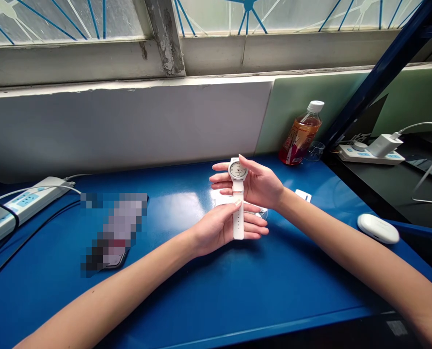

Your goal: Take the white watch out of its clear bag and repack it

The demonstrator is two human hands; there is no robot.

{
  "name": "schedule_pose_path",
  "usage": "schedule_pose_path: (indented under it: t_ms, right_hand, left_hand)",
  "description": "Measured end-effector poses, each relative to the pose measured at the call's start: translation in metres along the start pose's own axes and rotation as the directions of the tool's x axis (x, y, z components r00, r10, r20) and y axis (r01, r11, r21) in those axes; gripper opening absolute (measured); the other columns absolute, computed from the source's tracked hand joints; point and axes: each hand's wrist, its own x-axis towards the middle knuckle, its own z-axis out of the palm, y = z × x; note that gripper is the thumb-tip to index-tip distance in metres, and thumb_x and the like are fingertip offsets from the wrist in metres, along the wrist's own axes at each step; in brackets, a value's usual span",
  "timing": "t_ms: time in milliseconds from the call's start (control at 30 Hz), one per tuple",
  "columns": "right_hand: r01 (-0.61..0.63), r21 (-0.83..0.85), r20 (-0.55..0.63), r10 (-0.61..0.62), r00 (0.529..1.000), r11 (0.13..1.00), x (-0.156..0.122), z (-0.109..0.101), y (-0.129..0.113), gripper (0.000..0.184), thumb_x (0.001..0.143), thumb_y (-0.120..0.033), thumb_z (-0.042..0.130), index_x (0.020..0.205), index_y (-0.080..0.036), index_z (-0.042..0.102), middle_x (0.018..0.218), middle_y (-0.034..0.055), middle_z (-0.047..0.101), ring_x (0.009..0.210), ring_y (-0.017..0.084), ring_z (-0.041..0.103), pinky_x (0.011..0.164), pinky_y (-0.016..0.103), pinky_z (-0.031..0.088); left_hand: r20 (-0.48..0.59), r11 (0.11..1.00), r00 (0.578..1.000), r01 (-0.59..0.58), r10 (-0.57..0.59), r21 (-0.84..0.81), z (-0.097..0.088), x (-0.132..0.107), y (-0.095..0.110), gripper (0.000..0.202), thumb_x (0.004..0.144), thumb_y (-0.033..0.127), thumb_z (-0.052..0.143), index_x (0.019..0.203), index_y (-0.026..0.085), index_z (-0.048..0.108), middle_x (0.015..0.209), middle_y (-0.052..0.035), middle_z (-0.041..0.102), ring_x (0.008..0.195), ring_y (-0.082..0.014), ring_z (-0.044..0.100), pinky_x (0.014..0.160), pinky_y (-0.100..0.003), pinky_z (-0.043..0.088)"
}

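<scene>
Above the glossy blue table (186, 295), the right hand (264, 184) held the white, round-dialled wristwatch (238, 185) by its case at twelve o'clock; the left hand (216, 227) pinched its strap (238, 224) toward six. Light, even thumb pressure likely served best.

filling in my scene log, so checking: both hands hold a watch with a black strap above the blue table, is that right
Not quite: the strap is white, not black, as the head view shows. The left hand and right hand do both hold the watch above the blue table.
</scene>
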Motion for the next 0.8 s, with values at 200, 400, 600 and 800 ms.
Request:
schedule_pose_path:
  t_ms: [200,400,600,800]
  right_hand:
    - [-0.008,-0.008,-0.015,0.008,1.000,1.000,0.000,0.000,0.001,0.056,0.105,-0.042,0.022,0.113,-0.011,0.068,0.105,0.0137,0.077,0.098,0.021,0.072,0.090,0.035,0.055]
    - [0.007,-0.023,-0.029,-0.008,1.000,1.000,-0.002,0.001,-0.008,0.060,0.105,-0.043,0.018,0.113,-0.010,0.068,0.106,0.0141,0.077,0.098,0.022,0.073,0.092,0.036,0.055]
    - [0.032,-0.046,-0.053,-0.034,0.998,0.998,-0.002,0.001,-0.015,0.062,0.105,-0.043,0.016,0.112,-0.010,0.068,0.105,0.0142,0.077,0.096,0.022,0.073,0.089,0.035,0.056]
    - [0.015,-0.060,-0.052,-0.018,0.999,0.998,-0.002,0.001,-0.013,0.062,0.105,-0.043,0.016,0.113,-0.010,0.068,0.105,0.0151,0.076,0.096,0.023,0.073,0.088,0.037,0.056]
  left_hand:
    - [-0.008,1.000,1.000,0.002,-0.002,-0.008,0.000,-0.001,-0.003,0.038,0.102,0.038,0.045,0.109,0.008,0.067,0.102,-0.0186,0.073,0.093,-0.0267,0.073,0.090,-0.041,0.053]
    - [0.035,0.999,0.999,-0.040,0.040,0.002,0.001,0.001,-0.001,0.038,0.100,0.041,0.051,0.110,0.008,0.067,0.102,-0.0188,0.074,0.095,-0.0275,0.072,0.091,-0.041,0.052]
    - [0.052,0.999,0.998,-0.032,0.031,0.024,0.002,0.000,0.002,0.039,0.100,0.043,0.050,0.112,0.009,0.067,0.104,-0.0191,0.074,0.096,-0.0275,0.072,0.092,-0.041,0.050]
    - [0.058,1.000,0.998,-0.011,0.012,-0.018,0.004,0.000,0.000,0.039,0.100,0.041,0.049,0.113,0.008,0.066,0.105,-0.0195,0.073,0.094,-0.0266,0.073,0.091,-0.040,0.051]
